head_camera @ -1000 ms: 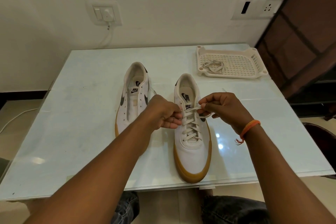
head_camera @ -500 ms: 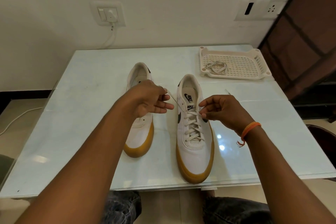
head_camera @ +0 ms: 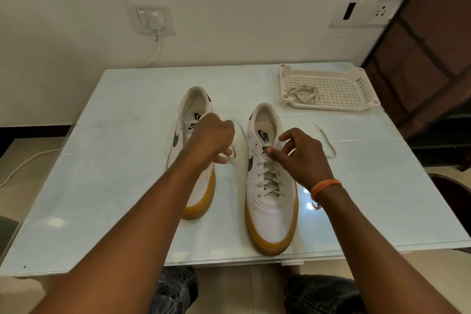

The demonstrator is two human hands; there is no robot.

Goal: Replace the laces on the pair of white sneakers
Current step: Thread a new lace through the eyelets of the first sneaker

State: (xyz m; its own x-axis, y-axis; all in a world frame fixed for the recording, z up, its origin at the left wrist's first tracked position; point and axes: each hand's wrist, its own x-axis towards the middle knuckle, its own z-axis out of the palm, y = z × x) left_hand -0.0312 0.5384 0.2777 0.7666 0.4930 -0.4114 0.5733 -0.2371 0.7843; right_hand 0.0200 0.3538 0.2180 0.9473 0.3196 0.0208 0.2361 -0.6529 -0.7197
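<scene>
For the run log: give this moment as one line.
left hand: grips lace end | right hand: pinches lace at right sneaker top eyelets | left sneaker: unlaced | tray: spare lace

On the pale table point(head_camera: 102, 186), the left hand point(head_camera: 212, 139) is gripping one end of the lace point(head_camera: 240, 130) above the unlaced sneaker point(head_camera: 193, 160), while the right hand point(head_camera: 302, 158) is pinching at the laced sneaker point(head_camera: 271, 214)'s top eyelets; a spare lace point(head_camera: 303, 94) is lying in the white tray point(head_camera: 341, 89).

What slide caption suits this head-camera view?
Left hand pulls a lace end while right hand steadies the laced sneaker.
</scene>
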